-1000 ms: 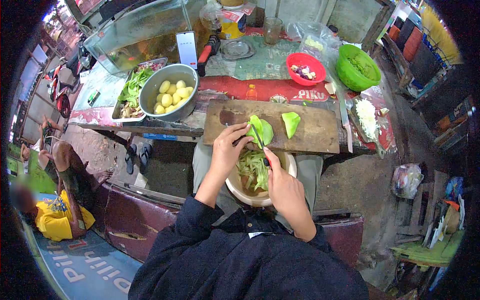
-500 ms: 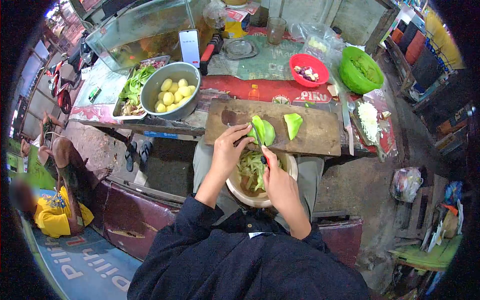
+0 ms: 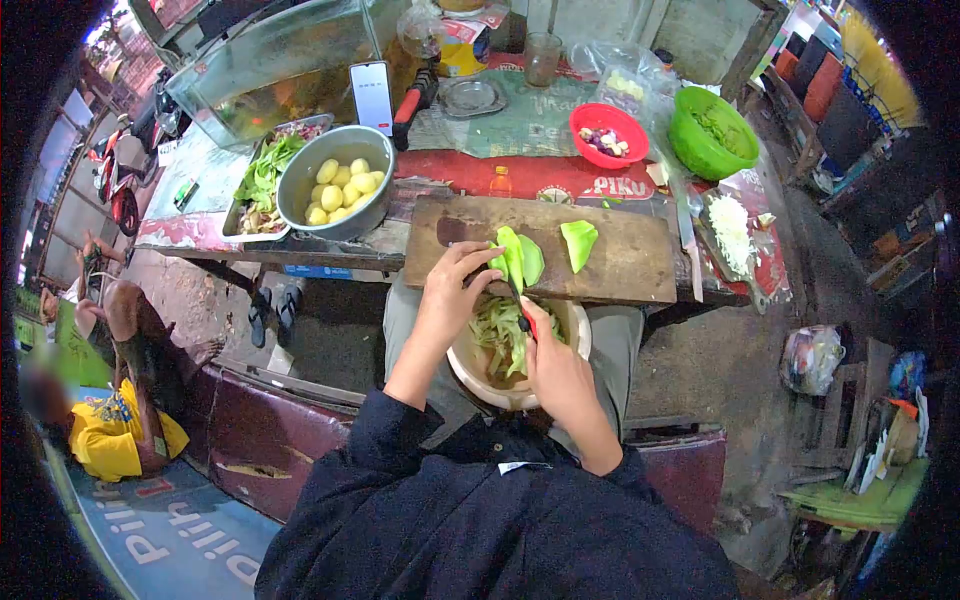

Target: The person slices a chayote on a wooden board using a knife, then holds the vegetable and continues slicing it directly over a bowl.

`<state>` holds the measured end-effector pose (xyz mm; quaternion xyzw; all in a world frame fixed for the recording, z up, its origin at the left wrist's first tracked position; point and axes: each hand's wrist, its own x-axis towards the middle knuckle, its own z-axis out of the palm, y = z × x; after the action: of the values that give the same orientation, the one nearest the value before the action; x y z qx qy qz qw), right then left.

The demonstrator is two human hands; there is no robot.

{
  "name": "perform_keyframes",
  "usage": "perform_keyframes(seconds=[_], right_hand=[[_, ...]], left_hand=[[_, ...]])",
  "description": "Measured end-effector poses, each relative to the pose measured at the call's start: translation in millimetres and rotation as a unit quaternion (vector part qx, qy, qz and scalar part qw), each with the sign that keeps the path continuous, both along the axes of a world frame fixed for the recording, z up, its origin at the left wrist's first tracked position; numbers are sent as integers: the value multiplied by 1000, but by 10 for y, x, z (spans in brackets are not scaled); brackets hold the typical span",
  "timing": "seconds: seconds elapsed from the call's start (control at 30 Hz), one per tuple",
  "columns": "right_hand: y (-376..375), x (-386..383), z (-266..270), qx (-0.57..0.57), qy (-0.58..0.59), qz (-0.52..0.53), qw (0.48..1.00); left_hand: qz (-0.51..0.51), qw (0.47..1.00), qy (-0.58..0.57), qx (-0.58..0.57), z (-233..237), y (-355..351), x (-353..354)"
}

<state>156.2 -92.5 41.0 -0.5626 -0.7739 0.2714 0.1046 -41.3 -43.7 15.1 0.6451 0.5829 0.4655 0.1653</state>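
Left hand point(image 3: 450, 290) has its fingers clamped on the green vegetable slice point(image 3: 522, 256) at the cutting board point(image 3: 630, 265) edge, and the right hand point(image 3: 555, 370) grips the knife point(image 3: 517, 298). I'd tuck those fingertips back and take thin strokes so the shavings drop into the bowl point(image 3: 579, 326).

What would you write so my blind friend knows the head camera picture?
A person's left hand steadies a green vegetable piece on a wooden cutting board while the right hand cuts it with a knife, above a bowl of green strips.

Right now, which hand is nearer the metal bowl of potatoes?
Left. The left hand pins the green vegetable piece on the cutting board, right of the metal bowl; the right hand grips the knife over the cream bowl, lower and farther.
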Motion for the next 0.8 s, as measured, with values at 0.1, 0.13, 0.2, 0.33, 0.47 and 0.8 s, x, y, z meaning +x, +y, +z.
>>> perform_keyframes(seconds=[0.1,0.13,0.2,0.33,0.47,0.8], right_hand=[[98,-21,72,9,16,10,1000],[111,-49,62,17,12,8,1000],[126,-84,61,26,8,7,1000],[126,-97,67,31,-35,9,999],[69,-41,72,112,-65,38,991],[-74,3,244,53,6,3,999]], left_hand=[[-7,1000,6,-4,27,10,-6],[-7,1000,4,-10,36,3,-7],[-14,1000,-5,-3,47,-13,-12],[-37,998,33,26,-7,5,-39],[-37,998,47,23,-4,18,-34],[-17,998,-48,-35,-22,8,-11]])
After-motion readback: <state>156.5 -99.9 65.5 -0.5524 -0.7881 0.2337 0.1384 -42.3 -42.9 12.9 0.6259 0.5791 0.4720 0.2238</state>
